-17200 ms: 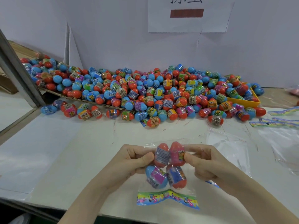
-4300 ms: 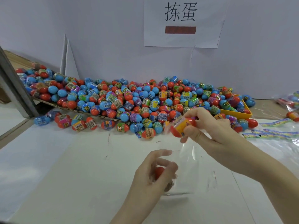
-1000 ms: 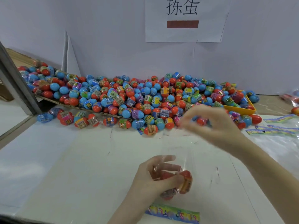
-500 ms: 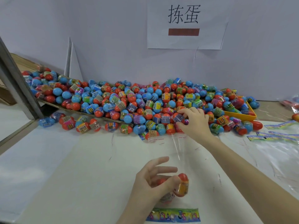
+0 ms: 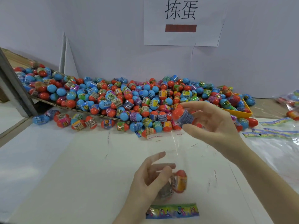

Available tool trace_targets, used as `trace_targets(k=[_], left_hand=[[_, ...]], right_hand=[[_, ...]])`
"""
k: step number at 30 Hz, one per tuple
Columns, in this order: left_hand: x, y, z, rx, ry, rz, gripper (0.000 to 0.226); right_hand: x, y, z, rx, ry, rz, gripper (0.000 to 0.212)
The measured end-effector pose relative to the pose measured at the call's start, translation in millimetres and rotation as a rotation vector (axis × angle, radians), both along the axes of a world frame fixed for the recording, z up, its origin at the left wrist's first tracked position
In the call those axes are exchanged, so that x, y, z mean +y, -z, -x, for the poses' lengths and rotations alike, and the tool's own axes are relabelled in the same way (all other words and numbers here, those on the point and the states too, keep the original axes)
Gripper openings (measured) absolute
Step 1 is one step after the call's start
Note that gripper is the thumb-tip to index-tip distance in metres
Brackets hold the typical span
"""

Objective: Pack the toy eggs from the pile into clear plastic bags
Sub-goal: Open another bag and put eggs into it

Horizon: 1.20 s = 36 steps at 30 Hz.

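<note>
We see the right hand (image 5: pixel 212 125) raised with forearm extended forward, fingers curled and thumb pinching, while the left hand (image 5: pixel 150 178) sits lower, fingers loosely curled in a grip.

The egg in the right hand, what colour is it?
Red toy egg with a bluish-purple label band, pinched by the right hand; head view.

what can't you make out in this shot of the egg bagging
Head view only:
- Egg count in the clear bag: the left hand covers all but one orange egg.
- Egg in the right hand: motion blur smears its label.
- Yellow tray: mostly buried under the pile.
- Filled bags at far right: cut by the frame edge.
</note>
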<state>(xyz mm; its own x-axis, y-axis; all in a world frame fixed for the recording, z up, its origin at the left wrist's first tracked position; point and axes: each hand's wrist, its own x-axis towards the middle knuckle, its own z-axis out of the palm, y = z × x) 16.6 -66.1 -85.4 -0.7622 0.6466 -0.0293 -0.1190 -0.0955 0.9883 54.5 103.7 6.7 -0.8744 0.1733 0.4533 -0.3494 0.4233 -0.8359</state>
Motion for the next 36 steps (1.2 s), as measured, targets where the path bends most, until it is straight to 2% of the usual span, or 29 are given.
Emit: trace_targets(k=[3,6,7,10,15,25,32,34,36], left_hand=[[-0.5,-1.1,-2.4,0.022,-0.008,-0.022,0.042],[-0.6,0.3,-4.4,0.079,-0.008,-0.024,0.043],[-0.4,0.3,-5.4,0.100,-0.006,-0.024,0.048],[-0.4,-1.4,-8.2,0.157,-0.004,-0.017,0.050],[-1.0,-8.1,-11.3,0.209,0.001,0.013,0.034],[0.6,-10.9,-13.4,0.328,0.000,0.088,0.027],[3.3,-10.2,-9.7,0.279,-0.035,0.087,0.027],[3.4,-10.6,-8.5,0.270,-0.039,0.075,0.024],[4.3,-8.7,-5.9,0.245,-0.065,0.067,0.026]], right_hand=[[-9.5,-12.6,-15.3,0.009,-0.023,-0.204,0.040],[-13.2,-17.7,-19.9,0.020,0.084,-0.638,0.028],[-13.7,-18.9,-19.9,-0.006,0.109,-0.725,0.027],[-17.1,-22.2,-19.8,-0.083,0.130,-0.836,0.027],[-25.3,-24.2,-21.4,-0.165,0.124,-1.062,0.028],[-28.1,-20.9,-9.2,-0.331,0.001,-1.065,0.046],[-32.7,-5.5,-12.6,-0.406,-0.034,-0.980,0.054],[-32.5,-1.0,-16.1,-0.385,-0.071,-0.983,0.064],[-32.0,-1.4,-15.0,-0.369,-0.066,-0.880,0.070]])
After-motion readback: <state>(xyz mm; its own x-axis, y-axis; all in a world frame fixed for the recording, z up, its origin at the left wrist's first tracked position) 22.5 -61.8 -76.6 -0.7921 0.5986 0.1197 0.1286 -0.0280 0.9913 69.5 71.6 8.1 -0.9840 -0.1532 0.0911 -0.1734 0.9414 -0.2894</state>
